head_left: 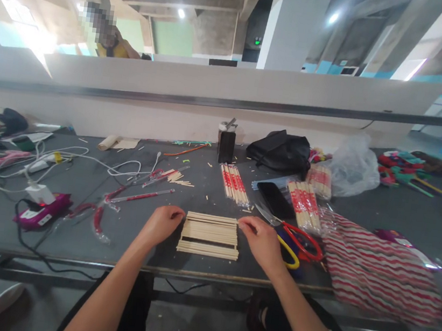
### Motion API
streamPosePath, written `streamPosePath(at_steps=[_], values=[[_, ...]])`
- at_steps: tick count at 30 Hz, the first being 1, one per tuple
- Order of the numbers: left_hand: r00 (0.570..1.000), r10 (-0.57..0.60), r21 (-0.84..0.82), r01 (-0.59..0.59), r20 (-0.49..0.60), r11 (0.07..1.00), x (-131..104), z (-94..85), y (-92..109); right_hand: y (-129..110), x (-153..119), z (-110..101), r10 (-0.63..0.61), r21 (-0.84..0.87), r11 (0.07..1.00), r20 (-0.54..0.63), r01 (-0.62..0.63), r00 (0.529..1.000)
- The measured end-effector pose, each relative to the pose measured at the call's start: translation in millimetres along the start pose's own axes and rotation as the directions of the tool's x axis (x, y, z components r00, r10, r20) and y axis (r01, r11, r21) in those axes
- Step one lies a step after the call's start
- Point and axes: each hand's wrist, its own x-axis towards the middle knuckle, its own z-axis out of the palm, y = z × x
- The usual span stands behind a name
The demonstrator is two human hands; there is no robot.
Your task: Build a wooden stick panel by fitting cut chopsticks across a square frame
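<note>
A flat rectangular piece made of pale wooden sticks (210, 232) lies on the dark table near its front edge. Its sticks run left to right, with a narrow gap above the lowest group. At its upper left corner is my left hand (164, 223), fingers pinched together. My right hand (258, 238) is pinched at the upper right corner, by the end of the top stick. Both hands seem to grip the ends of that top stick. Red-handled scissors (303, 241) and yellow-handled scissors (291, 253) lie just right of my right hand.
Wrapped stick bundles (234, 184) lie behind the piece, more (304, 205) to the right beside a black phone (276, 199). A striped cloth (378, 270) covers the right front. White cables (79, 155) and a purple packet (44, 211) are left. A person (116, 46) sits beyond the partition.
</note>
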Motion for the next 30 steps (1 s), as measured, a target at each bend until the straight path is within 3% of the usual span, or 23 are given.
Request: streamPosePath(at_steps=[11, 30], values=[[1.0, -0.016, 0.028, 0.016, 0.009, 0.999, 2.2, 3.4, -0.3, -2.3, 3.3, 10.9, 0.011, -0.107, 0.994, 0.044, -0.007, 0.999], [1.0, -0.018, 0.014, 0.018, 0.022, 1.0, 0.7, 2.5, 1.4, -5.3, -2.3, 9.6, 0.031, -0.278, 0.961, 0.077, -0.009, 0.997]])
